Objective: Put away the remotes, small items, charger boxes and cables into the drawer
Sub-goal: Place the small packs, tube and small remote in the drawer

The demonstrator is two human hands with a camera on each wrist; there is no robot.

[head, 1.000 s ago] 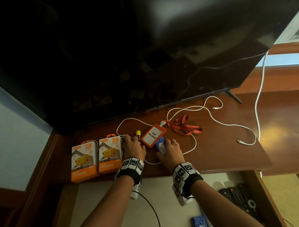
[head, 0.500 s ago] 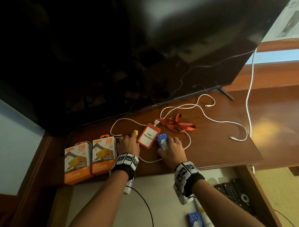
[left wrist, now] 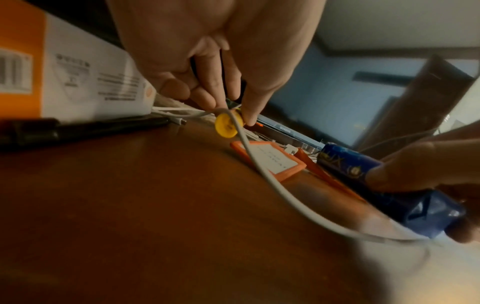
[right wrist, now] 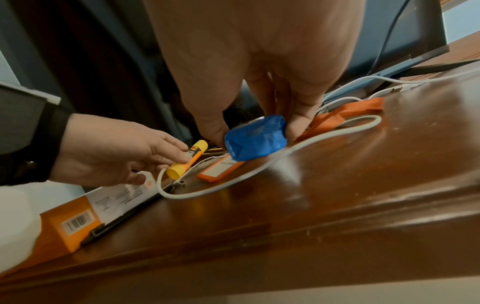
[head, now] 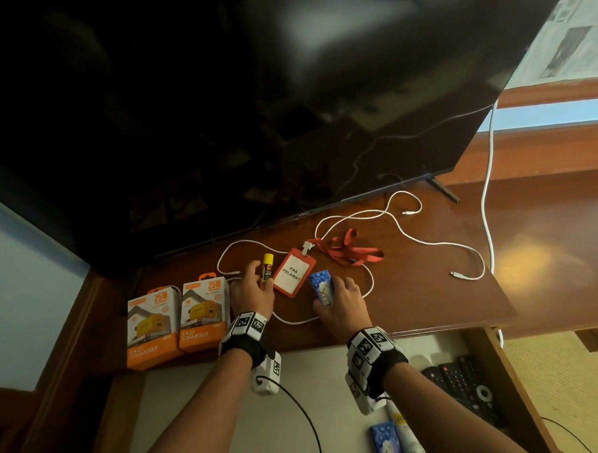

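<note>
Step in hand: small-items pickup from the tabletop (head: 430,289), both hands at once.

Lower left of the head view: two charger boxes (head: 178,320) stand side by side, untouched. Just right of them my left hand (head: 250,291) has its fingers (left wrist: 205,96) pinched on the yellow glue stick (head: 267,267); the left wrist view shows a white cable (head: 377,247) looped across its cap. Centre: the orange badge holder (head: 292,274) lies flat with its lanyard (head: 352,251) trailing toward the upper right. Right of it my right hand (head: 340,303) grips the blue wrapped packet (head: 322,287), raised slightly off the wood in the right wrist view.

Lower right: the open drawer (head: 495,365) already holds remotes (head: 465,387) and another blue packet (head: 384,440).

Next, as I judge it: lift both clear, shedding the cable loop from the glue stick, then lower them into the drawer's bare floor.
</note>
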